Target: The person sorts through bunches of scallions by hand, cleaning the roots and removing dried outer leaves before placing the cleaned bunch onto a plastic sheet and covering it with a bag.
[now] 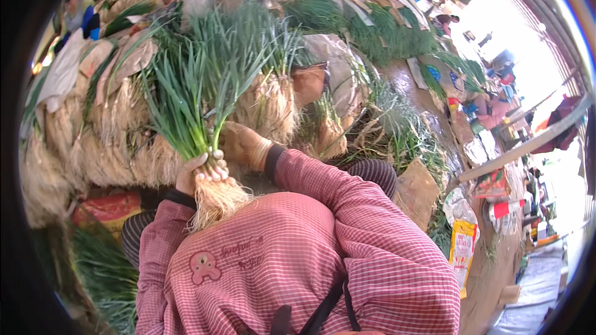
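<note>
1. Centrally, left hand (189, 174) wrapped tight around a bunch of green onions (198, 96), fingers curled over the white bulbs just above the roots.
2. Right beside it, right hand (242, 144) in a pale glove, pressed against the same bunch from the other side, fingers closed on the stalks.
3. Held upright before the chest: green blades fanning upward and outward, pale tangled roots (214, 201) hanging below the left hand, brushing the pink checked shirt (292, 260).
4. Lower down, both pink checked sleeves bent inward toward the bunch, dark cuffs at the wrists, dark apron strap (323, 310) crossing the shirt near the bottom edge.
5. Just behind the hands, a stacked wall of more onion bundles (105, 142), root ends facing outward, leaves pointing up and back.
6. Further back, more heaps of greens (385, 34) mixed with sheets of brown paper and sacks.
7. Off to the right, a yellow bag (462, 248) standing on the ground near loose greens and a piece of cardboard (419, 189).
8. Far right and far back, other people among the stalls, too small to tell more.
</note>
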Tool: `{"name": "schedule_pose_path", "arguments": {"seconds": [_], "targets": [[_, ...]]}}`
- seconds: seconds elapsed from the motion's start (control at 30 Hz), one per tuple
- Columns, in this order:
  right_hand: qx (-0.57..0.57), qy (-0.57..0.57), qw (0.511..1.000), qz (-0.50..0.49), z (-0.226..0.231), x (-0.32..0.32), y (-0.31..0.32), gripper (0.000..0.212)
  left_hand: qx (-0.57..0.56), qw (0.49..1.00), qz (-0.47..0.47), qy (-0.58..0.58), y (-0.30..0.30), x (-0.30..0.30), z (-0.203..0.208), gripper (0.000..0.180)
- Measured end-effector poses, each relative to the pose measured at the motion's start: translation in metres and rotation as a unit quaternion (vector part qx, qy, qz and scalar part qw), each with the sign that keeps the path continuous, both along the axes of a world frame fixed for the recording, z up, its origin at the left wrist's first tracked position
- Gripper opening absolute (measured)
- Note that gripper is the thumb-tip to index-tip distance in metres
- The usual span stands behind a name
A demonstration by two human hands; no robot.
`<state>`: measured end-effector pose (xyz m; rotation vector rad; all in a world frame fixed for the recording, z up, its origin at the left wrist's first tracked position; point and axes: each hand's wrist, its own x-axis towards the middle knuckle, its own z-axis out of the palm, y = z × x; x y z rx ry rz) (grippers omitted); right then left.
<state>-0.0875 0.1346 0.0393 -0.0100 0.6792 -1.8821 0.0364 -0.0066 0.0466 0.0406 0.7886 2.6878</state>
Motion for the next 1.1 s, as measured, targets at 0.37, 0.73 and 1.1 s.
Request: {"name": "schedule_pose_path", "arguments": {"seconds": [0.37,0.73,1.1], "targets": [[0.190,0.924,0.321,0.086,-0.045,-0.012,0.005,0.017,-0.101,0.995,0.012,0.000,-0.013,0.003,0.001,0.038],[0.377,0.779,0.451,0.219,-0.063,0.011,0.027,0.018,-0.168,0.968,-0.097,-0.160,-0.002,-0.001,-0.024,0.041],[0.409,0.673,0.341,0.513,-0.112,0.000,0.102,0.044,-0.118,0.990,-0.006,-0.072,-0.007,0.004,-0.006,0.029]]}}
